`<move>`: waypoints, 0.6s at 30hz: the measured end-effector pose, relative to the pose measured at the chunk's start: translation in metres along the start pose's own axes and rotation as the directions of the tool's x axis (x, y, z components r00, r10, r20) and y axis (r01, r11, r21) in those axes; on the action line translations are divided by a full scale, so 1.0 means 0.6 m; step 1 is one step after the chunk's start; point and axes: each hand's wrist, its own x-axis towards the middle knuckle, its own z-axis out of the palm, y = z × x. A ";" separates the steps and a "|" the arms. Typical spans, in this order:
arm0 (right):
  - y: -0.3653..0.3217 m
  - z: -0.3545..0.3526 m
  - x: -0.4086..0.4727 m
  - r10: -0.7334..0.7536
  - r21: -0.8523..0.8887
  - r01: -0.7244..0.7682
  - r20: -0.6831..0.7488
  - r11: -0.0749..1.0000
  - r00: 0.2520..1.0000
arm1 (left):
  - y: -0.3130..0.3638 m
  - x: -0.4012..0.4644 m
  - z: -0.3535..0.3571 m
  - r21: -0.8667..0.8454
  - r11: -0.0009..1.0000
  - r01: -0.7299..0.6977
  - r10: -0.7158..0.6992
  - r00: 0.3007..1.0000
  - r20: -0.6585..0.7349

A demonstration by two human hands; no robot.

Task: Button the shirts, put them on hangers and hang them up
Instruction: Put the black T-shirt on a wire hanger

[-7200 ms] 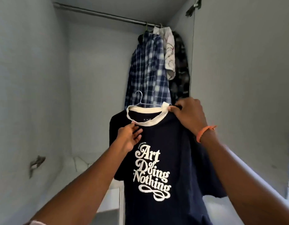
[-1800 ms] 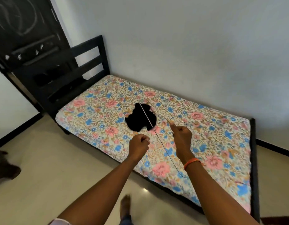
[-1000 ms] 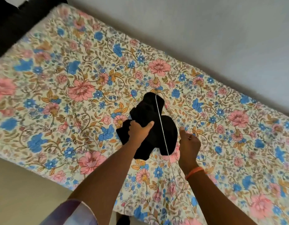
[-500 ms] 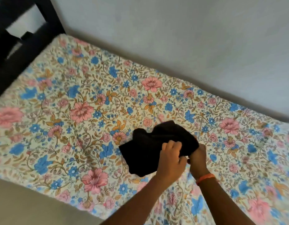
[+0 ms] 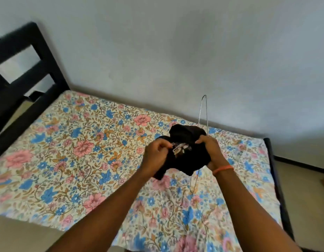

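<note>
Shirt, black with a small pale print showing, is bunched and held up above the mattress between both hands; it is not yet on its hanger. Left hand pinches the cloth at the edge of the print, fingers curled. Right hand, an orange band on its wrist, grips the opposite side of the bundle; the wire hanger runs behind the cloth on that side, one end rising above the shirt and the other hanging below it. Whether the right hand clamps the wire together with the cloth cannot be told, as the shirt hides the contact.

Floral bedsheet beneath carries no other garment within view. Beyond it stand the dark bed frame at the left and the plain wall.

Assessment: this garment is at the opening-out stage. No buttons are visible, so whether buttoning applies cannot be confirmed. Remaining work: find the neck, thread the hanger through, then carry the piece to the rail.
</note>
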 end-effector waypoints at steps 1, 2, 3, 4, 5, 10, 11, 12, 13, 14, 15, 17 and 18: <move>-0.025 -0.020 -0.023 -0.020 0.064 0.018 0.025 0.998 0.999 | 0.011 -0.001 -0.003 0.089 0.996 -0.009 0.014 0.999 -0.051; -0.041 -0.040 -0.035 -0.039 0.095 0.035 0.047 0.995 0.998 | 0.017 0.003 -0.004 0.186 0.982 -0.020 0.028 0.999 -0.042; -0.058 -0.054 -0.049 -0.056 0.115 0.049 0.056 0.992 0.997 | 0.024 0.009 -0.003 0.277 0.960 -0.033 0.037 0.999 -0.008; -0.080 -0.070 -0.073 -0.070 0.121 0.062 0.066 0.991 0.995 | 0.037 0.012 0.005 0.358 0.933 -0.045 0.033 0.999 0.040; -0.098 -0.084 -0.091 -0.079 0.137 0.069 0.069 0.988 0.994 | 0.051 0.014 0.015 0.419 0.906 -0.053 0.022 0.997 0.079; -0.153 -0.145 -0.160 -0.184 0.255 0.153 0.102 0.955 0.978 | 0.094 0.008 0.065 0.235 0.965 0.119 -0.184 0.943 0.279; -0.158 -0.155 -0.169 -0.192 0.268 0.161 0.091 0.950 0.977 | 0.095 0.001 0.068 0.187 0.960 0.208 -0.261 0.908 0.329; -0.158 -0.164 -0.170 -0.195 0.268 0.168 0.078 0.949 0.978 | 0.093 -0.007 0.068 0.160 0.947 0.278 -0.319 0.865 0.388; -0.158 -0.173 -0.171 -0.187 0.251 0.168 0.055 0.953 0.981 | 0.086 -0.012 0.066 0.128 0.939 0.319 -0.342 0.831 0.438; -0.157 -0.183 -0.175 -0.192 0.240 0.176 0.047 0.955 0.980 | 0.082 -0.020 0.063 0.075 0.938 0.340 -0.334 0.817 0.470; -0.156 -0.191 -0.176 -0.198 0.212 0.188 0.029 0.959 0.980 | 0.079 -0.024 0.059 -0.007 0.935 0.354 -0.306 0.817 0.488; -0.151 -0.208 -0.181 -0.229 0.157 0.226 0.004 0.961 0.973 | 0.091 -0.032 0.047 -0.173 0.914 0.366 -0.235 0.829 0.508; -0.148 -0.215 -0.180 -0.241 0.116 0.240 -0.011 0.964 0.970 | 0.105 -0.034 0.040 -0.232 0.905 0.357 -0.204 0.842 0.499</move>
